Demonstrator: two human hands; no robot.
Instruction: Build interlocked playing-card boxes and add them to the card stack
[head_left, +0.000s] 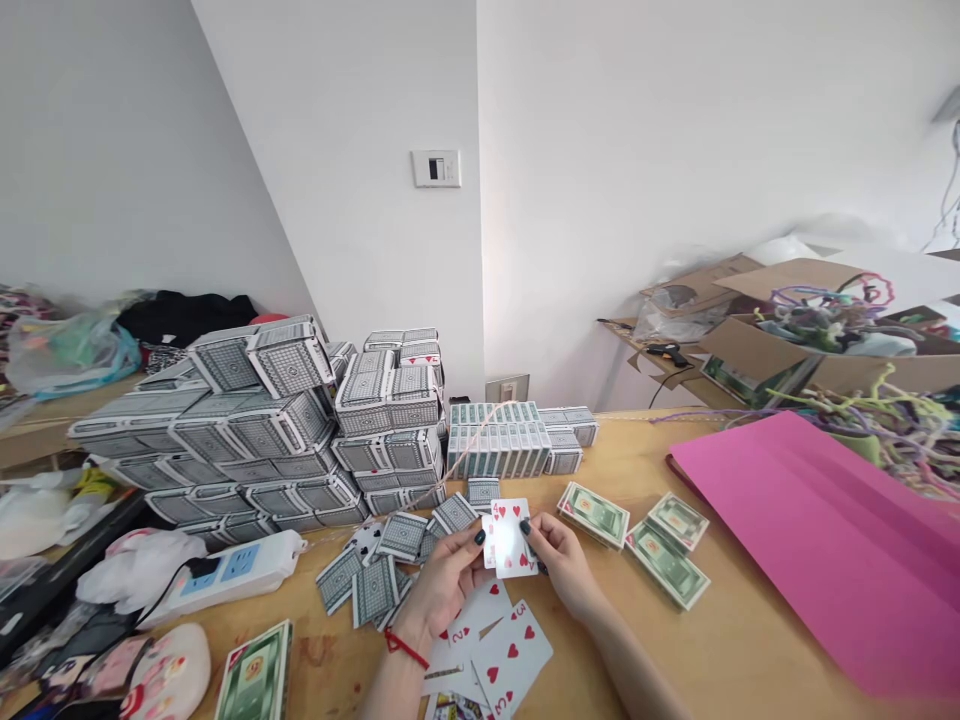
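Observation:
The four of hearts playing card [512, 540] is held upright between my two hands, with part of another card showing behind its left edge. My left hand [453, 578], a red string around its wrist, pinches the cards from the left. My right hand [559, 562] grips the four of hearts at its right edge. Below them, several heart cards [517, 648] lie face up on the table, a two and a three among them. To the left, loose patterned cards [375, 590] are scattered, mostly face down.
Tall stacks of grey-patterned card bundles [255, 430] stand at the back left. Boxed decks [499, 440] form a row behind my hands. Green card boxes [667, 560] lie right, near a pink sheet [795, 560]. A white power strip [232, 575] sits left; cardboard boxes [802, 360] are far right.

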